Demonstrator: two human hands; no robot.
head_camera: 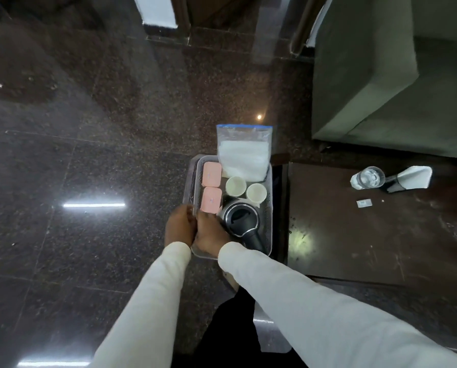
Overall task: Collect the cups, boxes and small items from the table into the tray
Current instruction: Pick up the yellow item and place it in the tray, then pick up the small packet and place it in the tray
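**Tray loaded and in your hands, a few bits left on the surface**

You hold the tray (268,208) over the floor, just left of the dark surface (355,235). Left hand (180,226) curls round the tray's near-left corner; right hand (212,235) sits beside it at the near edge, fingers apparently curled on the rim, though the exact grip there is hard to read.

Done, as far as shown: two pink boxes (211,185) along the tray's left side, two pale cups (246,189) side by side in the middle, a zip bag (243,152) with white contents leaning at the far end and sticking out over the rim, and a black kettle (242,221) at the near right.

Left on the surface: a clear glass (371,177) touching a dark holder with a white napkin (413,177), and a small sachet (363,203) nearer to you. Looks mostly finished; whether those count as task items you'd have to judge.

Room: the surface is dark brown, scuffed and glossy. The floor (89,155) is dark speckled polished stone, mirroring ceiling lights. A grey-green upholstered seat (381,75) stands beyond the surface.
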